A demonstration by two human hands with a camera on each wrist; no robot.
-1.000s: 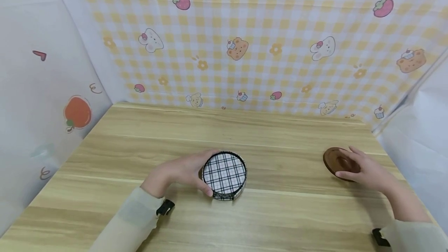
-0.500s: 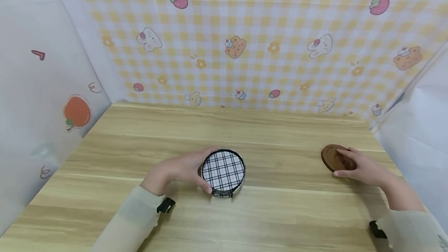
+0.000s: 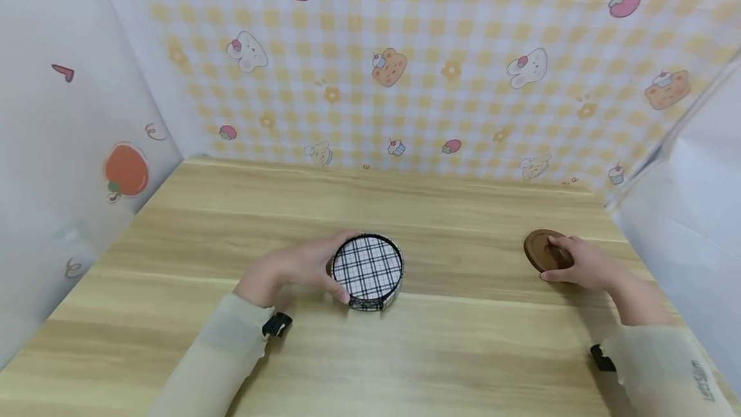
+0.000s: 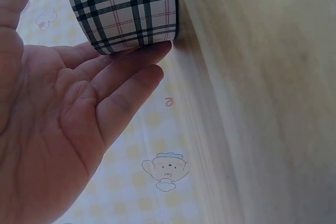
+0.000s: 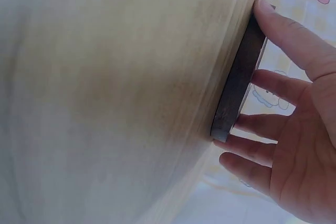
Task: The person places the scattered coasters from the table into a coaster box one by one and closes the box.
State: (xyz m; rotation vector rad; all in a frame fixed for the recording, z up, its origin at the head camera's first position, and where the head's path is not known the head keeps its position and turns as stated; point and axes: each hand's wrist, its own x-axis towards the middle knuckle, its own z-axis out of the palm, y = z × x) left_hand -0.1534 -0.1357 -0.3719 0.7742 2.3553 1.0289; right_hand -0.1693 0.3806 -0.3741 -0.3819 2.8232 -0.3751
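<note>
Near the middle of the table in the head view sits a round box [image 3: 368, 268] with black-and-white plaid sides and top and a dark rim. My left hand [image 3: 307, 267] grips it from the left, thumb at the near side and fingers round the back. The left wrist view shows the plaid wall [image 4: 128, 11] against the fingers, its base by the tabletop. Farther right, a round brown wooden coaster [image 3: 536, 251] lies on the table. My right hand [image 3: 587, 264] holds it from above, thumb and fingers at its rim [image 5: 239, 77] in the right wrist view.
The wood-grain table [image 3: 440, 346] ends at a yellow checked cloth [image 3: 428, 101] behind. White sheeting stands on the left [image 3: 52, 211] and right [image 3: 695, 192]. Dark clips [image 3: 276, 324] sit at both sleeve cuffs.
The head view has shifted slightly. My right fingers and thumb have drawn a little closer together over the brown coaster. The left hand keeps its grip on the plaid box.
</note>
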